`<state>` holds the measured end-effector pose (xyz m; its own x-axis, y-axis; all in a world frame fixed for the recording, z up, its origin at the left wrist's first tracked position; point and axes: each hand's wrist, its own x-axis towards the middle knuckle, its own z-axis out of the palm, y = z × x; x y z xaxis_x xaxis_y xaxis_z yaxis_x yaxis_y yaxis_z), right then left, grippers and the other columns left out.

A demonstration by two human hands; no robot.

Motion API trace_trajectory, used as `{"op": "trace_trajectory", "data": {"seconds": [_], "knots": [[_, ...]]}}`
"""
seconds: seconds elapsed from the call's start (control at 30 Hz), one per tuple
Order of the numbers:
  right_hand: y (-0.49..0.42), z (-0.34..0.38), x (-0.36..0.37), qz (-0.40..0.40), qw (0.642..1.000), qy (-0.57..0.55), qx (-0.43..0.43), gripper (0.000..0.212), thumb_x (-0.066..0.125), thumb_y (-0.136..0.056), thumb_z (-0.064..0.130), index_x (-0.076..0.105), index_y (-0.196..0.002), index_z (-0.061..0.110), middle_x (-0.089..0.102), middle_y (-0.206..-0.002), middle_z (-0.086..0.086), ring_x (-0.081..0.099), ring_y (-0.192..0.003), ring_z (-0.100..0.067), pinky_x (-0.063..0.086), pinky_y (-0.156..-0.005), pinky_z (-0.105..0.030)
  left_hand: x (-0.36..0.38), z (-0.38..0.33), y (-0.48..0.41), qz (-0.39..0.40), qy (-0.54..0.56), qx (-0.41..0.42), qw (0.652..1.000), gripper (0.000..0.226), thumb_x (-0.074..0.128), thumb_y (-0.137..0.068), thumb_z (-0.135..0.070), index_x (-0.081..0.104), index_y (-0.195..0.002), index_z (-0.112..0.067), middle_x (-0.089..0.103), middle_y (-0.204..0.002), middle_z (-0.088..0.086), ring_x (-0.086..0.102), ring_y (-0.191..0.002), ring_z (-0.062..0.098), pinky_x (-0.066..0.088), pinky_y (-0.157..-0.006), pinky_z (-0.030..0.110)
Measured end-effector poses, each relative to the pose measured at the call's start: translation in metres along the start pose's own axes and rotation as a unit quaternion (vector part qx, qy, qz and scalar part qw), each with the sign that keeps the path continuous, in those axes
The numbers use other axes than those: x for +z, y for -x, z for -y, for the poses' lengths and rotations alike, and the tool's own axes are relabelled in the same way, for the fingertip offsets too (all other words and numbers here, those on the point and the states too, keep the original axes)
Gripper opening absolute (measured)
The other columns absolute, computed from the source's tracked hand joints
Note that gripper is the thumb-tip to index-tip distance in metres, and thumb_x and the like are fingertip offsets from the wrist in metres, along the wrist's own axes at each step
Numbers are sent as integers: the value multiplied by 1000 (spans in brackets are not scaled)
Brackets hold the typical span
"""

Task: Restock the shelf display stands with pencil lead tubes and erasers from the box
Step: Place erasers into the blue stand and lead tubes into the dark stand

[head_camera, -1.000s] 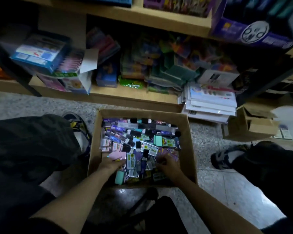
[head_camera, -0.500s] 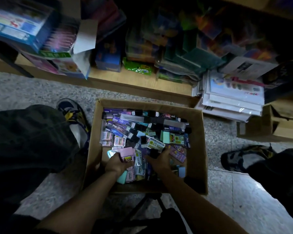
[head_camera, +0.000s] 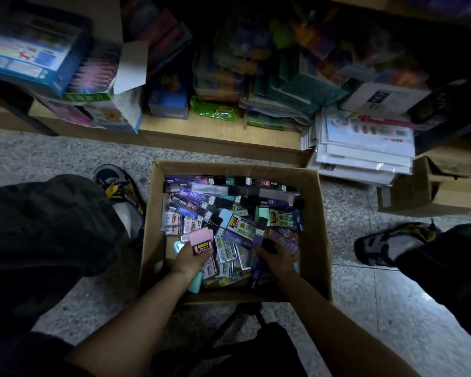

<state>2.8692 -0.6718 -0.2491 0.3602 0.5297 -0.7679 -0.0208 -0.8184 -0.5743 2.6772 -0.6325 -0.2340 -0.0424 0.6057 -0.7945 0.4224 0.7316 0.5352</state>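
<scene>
An open cardboard box [head_camera: 317, 213] sits on the floor between my legs, filled with several pencil lead tubes [head_camera: 229, 197] and small packs in purple, black, pink and mint. My left hand [head_camera: 189, 258] is inside the box at its near left and holds a pink lead case [head_camera: 201, 239] with a dark label, lifted above the pile. My right hand [head_camera: 276, 258] is down in the pile at the near right, its fingers curled over a dark tube [head_camera: 268, 244]. The display stands are not in view.
A low wooden shelf [head_camera: 218, 131] runs behind the box, packed with stationery boxes, a green packet [head_camera: 214, 111] and a stack of white pads [head_camera: 365, 148]. A smaller cardboard box [head_camera: 430, 191] stands at the right. My shoes [head_camera: 120, 191] flank the box on the speckled floor.
The camera has tilted down and closer to the box. My left hand has raised the pink case out of the pile. My right hand has shifted further into the items on the right.
</scene>
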Motion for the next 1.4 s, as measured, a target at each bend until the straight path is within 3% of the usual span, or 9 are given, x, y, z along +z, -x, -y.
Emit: {"op": "trace_trajectory", "data": {"seconds": [0.2, 0.27, 0.37, 0.53, 0.77, 0.97, 1.17, 1.27, 1.4], "knots": [[10, -3, -4, -76, 996, 17, -46, 31, 57, -90, 1, 55, -118, -12, 62, -101, -20, 59, -83, -25, 39, -50, -12, -3, -15, 15, -48, 84, 33, 995, 31, 61, -88, -6, 53, -116, 7, 63, -113, 25, 61, -103, 34, 48, -85, 36], [15, 0, -8, -88, 993, 7, -83, 30, 57, -90, 1, 55, -118, -10, 63, -110, -23, 61, -98, -31, 39, -63, -20, -4, -24, 21, -25, 106, 55, 993, 21, 62, -89, -13, 56, -108, -4, 65, -108, 20, 64, -86, 26, 51, -72, 31], [28, 19, -14, -17, 992, -82, -98, 18, 58, -90, 3, 58, -108, 0, 64, -111, -23, 62, -97, -30, 49, -79, -36, -3, -41, 29, 23, 133, 67, 989, 11, 61, -90, -27, 54, -97, -22, 65, -97, 7, 61, -72, 11, 45, -53, 23], [51, 70, -21, 179, 971, -133, -86, 13, 64, -86, 13, 68, -98, 8, 71, -102, -14, 68, -94, -30, 55, -84, -43, 2, -70, 44, 95, 194, 74, 974, 18, 56, -93, -26, 53, -111, -24, 64, -111, 10, 62, -98, 26, 52, -84, 42], [84, 123, -24, 186, 965, -103, -155, 20, 62, -88, 10, 67, -104, -1, 70, -102, -18, 67, -93, -31, 54, -87, -46, -2, -110, 69, 129, 274, 125, 945, 21, 53, -92, -35, 59, -109, -23, 74, -86, 5, 71, -72, 21, 56, -55, 32], [108, 163, -42, 204, 952, -81, -214, 15, 61, -89, 7, 67, -100, 0, 71, -87, -10, 68, -69, -13, 57, -68, -27, -16, -145, 95, 122, 197, 224, 947, 48, 71, -67, -37, 58, -111, -21, 69, -110, 6, 63, -108, 26, 45, -99, 48], [136, 222, -73, 263, 933, -67, -237, 11, 59, -91, 10, 66, -97, 5, 69, -79, -5, 64, -68, -11, 53, -65, -20, -36, -194, 120, 107, 190, 313, 924, 32, 69, -79, -23, 59, -110, -21, 74, -95, 1, 71, -80, 14, 55, -62, 25], [152, 258, -89, 259, 919, -42, -294, 11, 56, -92, 10, 67, -89, 10, 68, -80, -1, 62, -73, -10, 51, -73, -21, -49, -227, 139, 59, 186, 384, 903, 31, 71, -78, -22, 60, -107, -23, 74, -89, -10, 69, -80, 4, 52, -64, 17], [176, 312, -121, 227, 910, -38, -344, 16, 47, -97, 12, 62, -93, 9, 66, -80, -2, 65, -71, -9, 48, -54, -14, -70, -279, 170, 48, 185, 451, 872, 41, 73, -62, -36, 58, -100, -34, 73, -87, -18, 68, -80, 0, 51, -65, 17]]}}
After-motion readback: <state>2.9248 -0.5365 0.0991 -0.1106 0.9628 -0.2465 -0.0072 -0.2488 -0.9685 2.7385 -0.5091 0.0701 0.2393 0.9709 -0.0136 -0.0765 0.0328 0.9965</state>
